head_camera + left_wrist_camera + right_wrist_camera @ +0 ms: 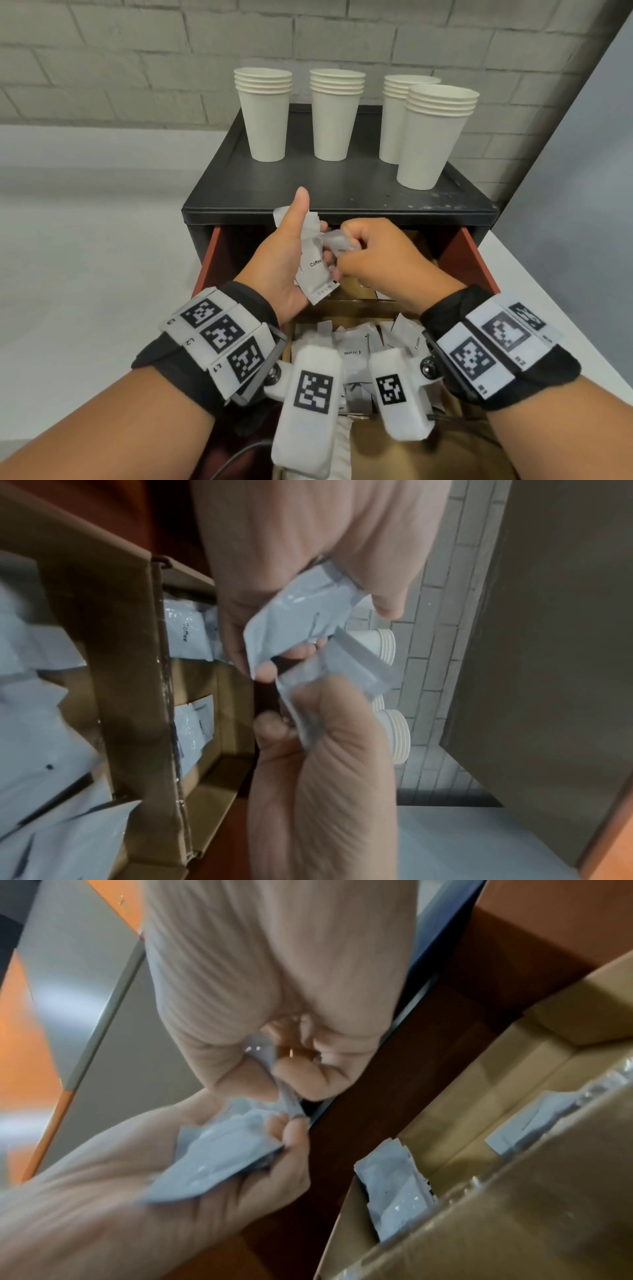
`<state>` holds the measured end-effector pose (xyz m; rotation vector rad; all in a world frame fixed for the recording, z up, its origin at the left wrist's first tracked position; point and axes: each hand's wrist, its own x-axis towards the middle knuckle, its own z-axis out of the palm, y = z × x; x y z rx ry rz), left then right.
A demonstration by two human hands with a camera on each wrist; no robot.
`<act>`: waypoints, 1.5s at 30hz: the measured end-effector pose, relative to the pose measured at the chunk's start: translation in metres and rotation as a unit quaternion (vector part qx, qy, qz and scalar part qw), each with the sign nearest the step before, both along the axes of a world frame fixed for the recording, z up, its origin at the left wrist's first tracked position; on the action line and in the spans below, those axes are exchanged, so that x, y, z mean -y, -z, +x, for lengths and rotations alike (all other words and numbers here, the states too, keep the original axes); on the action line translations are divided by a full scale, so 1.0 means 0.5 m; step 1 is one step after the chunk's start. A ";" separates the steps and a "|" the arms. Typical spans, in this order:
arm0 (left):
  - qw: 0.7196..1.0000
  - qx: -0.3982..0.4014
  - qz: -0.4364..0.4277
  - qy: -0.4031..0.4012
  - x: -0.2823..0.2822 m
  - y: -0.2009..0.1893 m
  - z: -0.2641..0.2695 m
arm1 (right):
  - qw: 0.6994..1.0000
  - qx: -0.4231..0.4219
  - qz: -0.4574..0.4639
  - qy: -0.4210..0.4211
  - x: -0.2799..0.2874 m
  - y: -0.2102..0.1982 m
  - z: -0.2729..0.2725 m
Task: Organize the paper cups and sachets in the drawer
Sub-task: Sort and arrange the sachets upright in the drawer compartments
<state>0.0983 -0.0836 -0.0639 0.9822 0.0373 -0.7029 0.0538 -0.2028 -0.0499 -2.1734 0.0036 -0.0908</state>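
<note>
1. Coffee sachets (313, 263): flat white foil-like packets, crimped ends, "Coffee" printed in black. A small sheaf of them sits in my left hand (281, 260), above the open drawer (462, 253), thumb up along the back, fingers curled round the front.
2. My right hand (373, 260) pinches one crinkled sachet (337, 240) between thumb and fingertips, touching the sheaf's upper end.
3. Below the hands, inside the drawer: a brown cardboard divider box (137, 669), matte, taped seams. Its nearer compartment holds a loose heap of sachets (352, 342); the farther one holds a few lying flat.
4. Drawer walls are reddish-brown, smooth.
5. Above the drawer, on the black cabinet top (239, 185): four nested stacks of cream paper cups (265, 113), tapered, rolled rims, upright.
</note>
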 end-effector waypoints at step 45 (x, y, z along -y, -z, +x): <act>0.999 -0.013 0.043 -0.018 -0.013 -0.026 -0.026 | 0.845 -0.352 -0.384 0.121 0.062 0.071 0.081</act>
